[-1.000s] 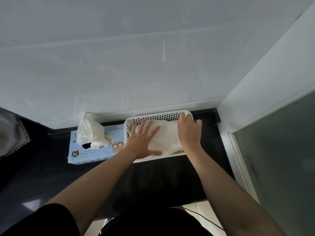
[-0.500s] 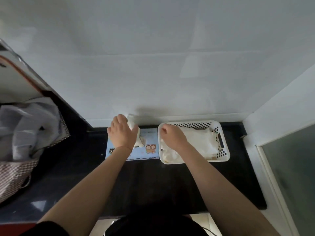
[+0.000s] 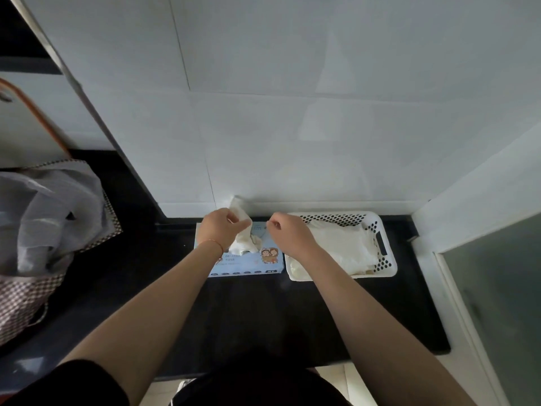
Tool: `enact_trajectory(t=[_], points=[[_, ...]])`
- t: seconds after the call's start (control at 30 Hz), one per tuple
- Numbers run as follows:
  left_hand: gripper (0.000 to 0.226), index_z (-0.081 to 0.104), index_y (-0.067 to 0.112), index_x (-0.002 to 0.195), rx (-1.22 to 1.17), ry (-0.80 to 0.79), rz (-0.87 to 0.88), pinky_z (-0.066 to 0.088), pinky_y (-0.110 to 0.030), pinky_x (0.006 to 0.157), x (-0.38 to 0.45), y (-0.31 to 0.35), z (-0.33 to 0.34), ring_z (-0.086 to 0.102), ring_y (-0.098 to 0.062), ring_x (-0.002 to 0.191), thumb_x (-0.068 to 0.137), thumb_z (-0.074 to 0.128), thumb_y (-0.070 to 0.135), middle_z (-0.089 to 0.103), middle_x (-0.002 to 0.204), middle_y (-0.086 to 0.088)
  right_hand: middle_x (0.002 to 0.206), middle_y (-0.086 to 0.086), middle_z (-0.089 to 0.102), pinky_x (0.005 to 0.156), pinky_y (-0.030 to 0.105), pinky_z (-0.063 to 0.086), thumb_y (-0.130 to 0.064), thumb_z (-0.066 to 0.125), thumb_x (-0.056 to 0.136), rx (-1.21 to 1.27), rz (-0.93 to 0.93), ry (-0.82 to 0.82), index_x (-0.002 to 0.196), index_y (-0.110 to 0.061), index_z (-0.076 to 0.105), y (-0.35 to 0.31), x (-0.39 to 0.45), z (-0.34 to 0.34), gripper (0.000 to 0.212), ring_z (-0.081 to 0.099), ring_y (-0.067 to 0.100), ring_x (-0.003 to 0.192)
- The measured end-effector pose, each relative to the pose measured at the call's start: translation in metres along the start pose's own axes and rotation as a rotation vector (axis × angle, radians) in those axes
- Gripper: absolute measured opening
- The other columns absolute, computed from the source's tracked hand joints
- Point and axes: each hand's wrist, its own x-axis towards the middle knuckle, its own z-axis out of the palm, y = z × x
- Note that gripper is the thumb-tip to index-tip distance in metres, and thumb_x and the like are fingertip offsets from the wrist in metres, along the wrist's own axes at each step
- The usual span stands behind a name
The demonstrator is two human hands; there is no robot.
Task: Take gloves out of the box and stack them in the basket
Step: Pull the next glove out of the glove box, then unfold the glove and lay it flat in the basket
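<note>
The left hand (image 3: 218,230) is pinching a thin, crinkled whitish glove (image 3: 244,235) standing up out of the flat blue cardboard box (image 3: 248,263). The right hand (image 3: 288,234) is hovering curled, grasping nothing, beside the perforated white plastic basket (image 3: 383,247) holding limp stacked gloves (image 3: 342,247), its long axis running left to right.

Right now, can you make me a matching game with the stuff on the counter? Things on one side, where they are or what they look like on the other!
Things:
1. glove box
2. basket
3. left hand
4. checkered bag

Descriptions:
A. white, with holes, gloves lying in it
B. far left on the counter
C. light blue with cartoon children
D. gripping a white glove

Pairs: 1-C, 2-A, 3-D, 4-B
</note>
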Motion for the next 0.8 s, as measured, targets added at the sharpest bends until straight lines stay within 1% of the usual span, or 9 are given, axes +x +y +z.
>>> enact_trajectory(t=[0.1, 0.2, 0.33, 0.43, 0.53, 0.6, 0.67, 0.73, 0.8], points=[[0.02, 0.063, 0.017, 0.08, 0.053, 0.043, 0.02, 0.046, -0.03, 0.058, 0.002, 0.003, 0.002, 0.059, -0.02, 0.068, 0.09, 0.063, 0.035, 0.064, 0.076, -0.001, 0.076, 0.009, 0.061, 0.057, 0.032, 0.037, -0.025, 0.043, 0.099, 0.019, 0.007, 0.011, 0.082, -0.007, 0.056, 0.001, -0.004, -0.002, 0.028, 0.048, 0.017, 0.063], [0.024, 0.062, 0.011, 0.074, 0.008, 0.079, 0.123, 0.049, -0.037, 0.059, 0.0, 0.007, 0.002, 0.052, -0.026, 0.063, 0.092, 0.058, 0.027, 0.062, 0.071, -0.009, 0.076, 0.009, 0.059, 0.058, 0.033, 0.037, -0.025, 0.044, 0.099, 0.041, 0.025, 0.035, 0.082, -0.007, 0.056, 0.008, -0.006, -0.005, 0.028, 0.046, 0.017, 0.064], [0.027, 0.065, 0.004, 0.079, 0.017, 0.12, 0.25, 0.052, -0.044, 0.067, -0.003, 0.015, -0.007, 0.058, -0.031, 0.071, 0.097, 0.052, 0.019, 0.065, 0.076, -0.015, 0.076, 0.009, 0.06, 0.061, 0.033, 0.04, -0.026, 0.046, 0.098, 0.11, 0.057, 0.054, 0.082, -0.005, 0.057, 0.013, -0.006, -0.01, 0.029, 0.048, 0.018, 0.065], [0.027, 0.067, 0.007, 0.079, 0.061, 0.118, 0.272, 0.052, -0.042, 0.066, -0.005, 0.025, -0.017, 0.061, -0.031, 0.075, 0.097, 0.052, 0.022, 0.065, 0.075, -0.01, 0.079, 0.008, 0.063, 0.065, 0.036, 0.045, -0.025, 0.048, 0.098, 0.14, 0.045, 0.068, 0.085, -0.007, 0.061, 0.011, -0.004, -0.018, 0.025, 0.055, 0.023, 0.07], [0.018, 0.069, 0.018, 0.079, 0.035, 0.159, 0.283, 0.051, -0.03, 0.068, -0.009, 0.04, -0.028, 0.059, -0.016, 0.076, 0.092, 0.063, 0.03, 0.064, 0.078, 0.006, 0.081, 0.01, 0.063, 0.063, 0.032, 0.043, -0.024, 0.049, 0.097, 0.181, 0.025, 0.086, 0.087, -0.005, 0.062, 0.009, -0.003, -0.026, 0.025, 0.053, 0.02, 0.068], [0.015, 0.066, 0.019, 0.077, -0.063, 0.18, 0.303, 0.045, -0.021, 0.066, -0.013, 0.052, -0.036, 0.056, -0.008, 0.072, 0.086, 0.071, 0.03, 0.061, 0.075, 0.011, 0.076, 0.008, 0.06, 0.063, 0.032, 0.041, -0.023, 0.049, 0.096, 0.22, 0.019, 0.111, 0.087, -0.005, 0.062, 0.008, 0.0, -0.033, 0.025, 0.05, 0.018, 0.066], [0.017, 0.062, 0.019, 0.075, -0.23, 0.145, 0.306, 0.044, -0.016, 0.064, -0.015, 0.063, -0.043, 0.054, -0.006, 0.067, 0.084, 0.074, 0.026, 0.06, 0.072, 0.01, 0.07, -0.001, 0.055, 0.063, 0.031, 0.04, -0.022, 0.05, 0.096, 0.288, 0.025, 0.186, 0.084, -0.008, 0.06, 0.006, 0.001, -0.043, 0.021, 0.049, 0.015, 0.064], [0.013, 0.062, 0.014, 0.077, -0.481, 0.026, 0.262, 0.054, -0.03, 0.075, -0.016, 0.074, -0.05, 0.058, -0.013, 0.07, 0.085, 0.072, 0.018, 0.063, 0.075, 0.004, 0.074, -0.005, 0.057, 0.065, 0.031, 0.043, -0.021, 0.051, 0.096, 0.386, 0.029, 0.279, 0.088, -0.012, 0.062, 0.003, 0.0, -0.056, 0.016, 0.052, 0.014, 0.067], [0.007, 0.066, 0.008, 0.084, -0.679, -0.106, 0.224, 0.056, -0.041, 0.088, -0.019, 0.083, -0.055, 0.065, -0.022, 0.082, 0.089, 0.064, 0.012, 0.068, 0.085, -0.008, 0.081, -0.005, 0.06, 0.068, 0.029, 0.043, -0.016, 0.051, 0.094, 0.482, 0.029, 0.347, 0.097, -0.014, 0.064, -0.001, -0.002, -0.07, 0.014, 0.054, 0.011, 0.072]])
